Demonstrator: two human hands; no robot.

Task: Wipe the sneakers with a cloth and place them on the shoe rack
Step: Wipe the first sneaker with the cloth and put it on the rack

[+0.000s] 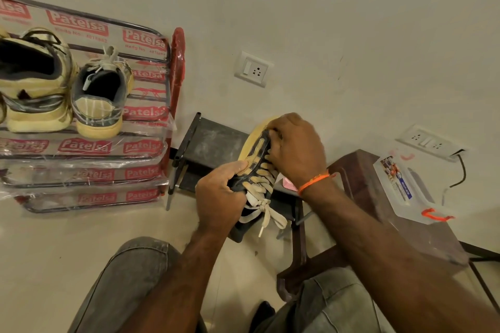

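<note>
I hold a dark sneaker point(257, 167) with tan stripes, tan laces and a yellowed sole in the air, toe pointing away. My left hand point(219, 194) grips its side near the tongue. My right hand point(297, 149) is curled over the toe. A pink bit of cloth point(287, 183) peeks out under that wrist; the rest is hidden by the hand. The shoe rack point(84, 146), wrapped in printed plastic, stands at the left against the wall. A matching dark sneaker point(100, 94) and a larger cream sneaker point(35, 81) sit on its top shelf, heels towards me.
A small black stand point(213, 143) sits on the floor behind the held sneaker. To the right is a brown stool point(351, 170) with a clear plastic box point(405, 186) on it. Wall sockets point(254, 69) are above. My knees in grey jeans point(130, 278) fill the bottom.
</note>
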